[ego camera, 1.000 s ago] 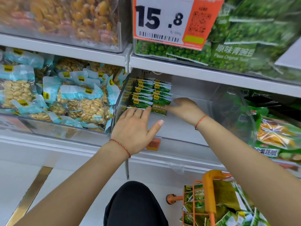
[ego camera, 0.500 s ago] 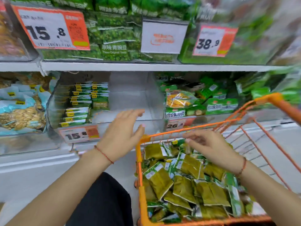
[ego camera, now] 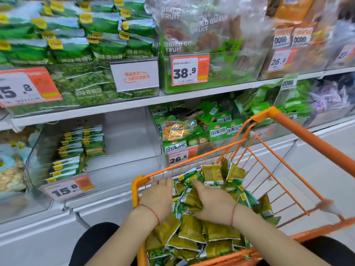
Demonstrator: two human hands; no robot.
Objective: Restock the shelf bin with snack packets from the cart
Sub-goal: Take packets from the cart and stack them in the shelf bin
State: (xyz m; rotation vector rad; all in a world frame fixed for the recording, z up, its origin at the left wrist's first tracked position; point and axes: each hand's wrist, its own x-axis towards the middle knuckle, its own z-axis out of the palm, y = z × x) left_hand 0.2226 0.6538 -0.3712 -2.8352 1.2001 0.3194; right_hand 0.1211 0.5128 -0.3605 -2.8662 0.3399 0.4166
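While both hands reach down into the orange cart (ego camera: 299,131), the left hand (ego camera: 158,198) lies palm-down on the heap of green snack packets (ego camera: 192,229) near the cart's front corner, its fingers pressed together and laid flat on the packets. The right hand (ego camera: 213,203) rests just beside it, fingers curled into the heap around a few packets. The clear shelf bin (ego camera: 132,143) stands on the lower shelf to the left of the cart; stacked packets fill its left part only, and its price tag (ego camera: 68,187) reads "15.8". The neighbouring bin carries a tag reading "26.8" (ego camera: 181,158). On the upper shelf, a tag shows "38.9" (ego camera: 189,71) under clear bags printed "DRIED GUAVA FRUIT" (ego camera: 203,25), and another "15.8" tag (ego camera: 26,87) sits at far left.
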